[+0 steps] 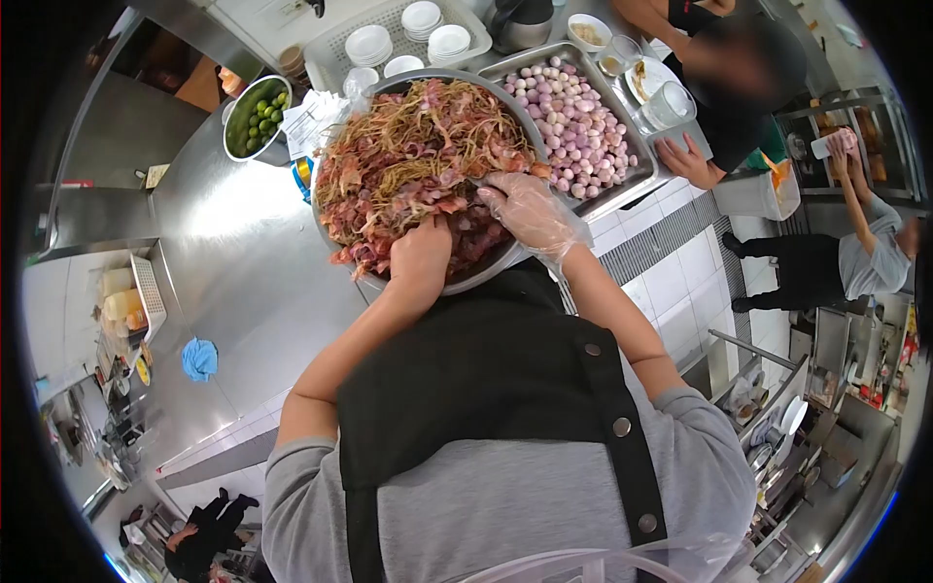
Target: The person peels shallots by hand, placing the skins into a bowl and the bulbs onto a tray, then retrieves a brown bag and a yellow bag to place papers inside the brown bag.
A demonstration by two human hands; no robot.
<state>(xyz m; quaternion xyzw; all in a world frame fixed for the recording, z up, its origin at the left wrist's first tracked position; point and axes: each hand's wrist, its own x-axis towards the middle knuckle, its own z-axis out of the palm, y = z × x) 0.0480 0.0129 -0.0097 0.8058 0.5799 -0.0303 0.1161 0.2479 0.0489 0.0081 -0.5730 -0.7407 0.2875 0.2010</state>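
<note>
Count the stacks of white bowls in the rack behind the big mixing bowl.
5 in the rack: one at far left, two up top, two lower down. More may be hidden behind the mixing bowl.

We take this for a commercial kitchen. A long stainless steel counter [233,262] fills the left and centre of the frame. Upper centre: a rack of stacked white bowls [403,34], a steel tray of pale round balls [578,121], a bowl of limes [258,117]. Right side: white floor tiles [680,282], aproned workers, and what may be dish shelving at lower right, too blurred to confirm.
</note>
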